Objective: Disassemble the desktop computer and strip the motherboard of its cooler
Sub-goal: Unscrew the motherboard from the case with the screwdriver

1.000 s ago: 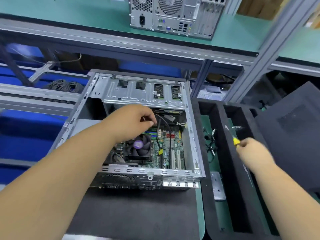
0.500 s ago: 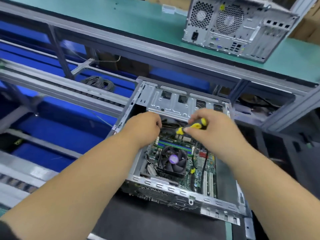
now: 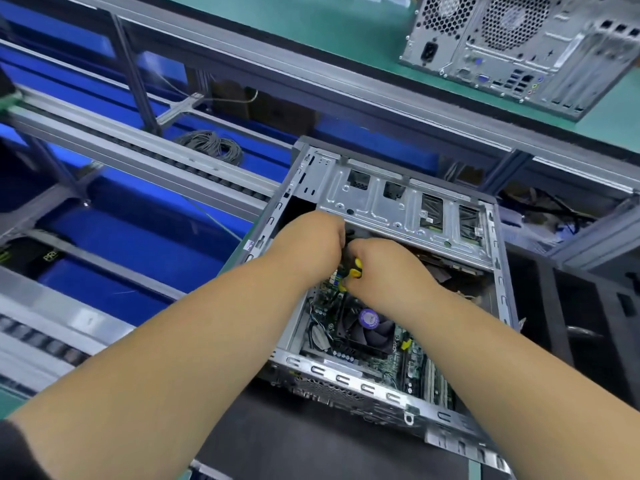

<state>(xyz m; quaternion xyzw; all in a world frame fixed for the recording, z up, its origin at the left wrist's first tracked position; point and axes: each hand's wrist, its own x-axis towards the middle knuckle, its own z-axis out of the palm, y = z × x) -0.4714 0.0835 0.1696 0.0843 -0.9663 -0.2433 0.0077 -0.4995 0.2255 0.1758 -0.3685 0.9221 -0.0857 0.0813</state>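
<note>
An open desktop case (image 3: 391,199) lies on its side on a dark mat, its green motherboard (image 3: 412,362) exposed. The black cooler fan (image 3: 367,327) with a purple hub sits on the board. My right hand (image 3: 384,271) grips a yellow-and-black screwdriver (image 3: 354,271) just above the fan, near the drive cage. My left hand (image 3: 311,244) is curled beside it, fingers reaching down into the case at the same spot; what they touch is hidden.
A second grey computer tower (image 3: 519,46) stands on the green upper shelf (image 3: 311,15) at the back right. Roller conveyor rails (image 3: 138,157) and blue bins (image 3: 138,237) run along the left. A coil of grey cable (image 3: 211,145) lies behind the rails. Black foam trays (image 3: 588,306) sit to the right.
My right hand carried the screwdriver from the foam tray into the case and lowered it beside my left hand. The view shifted left and closer.
</note>
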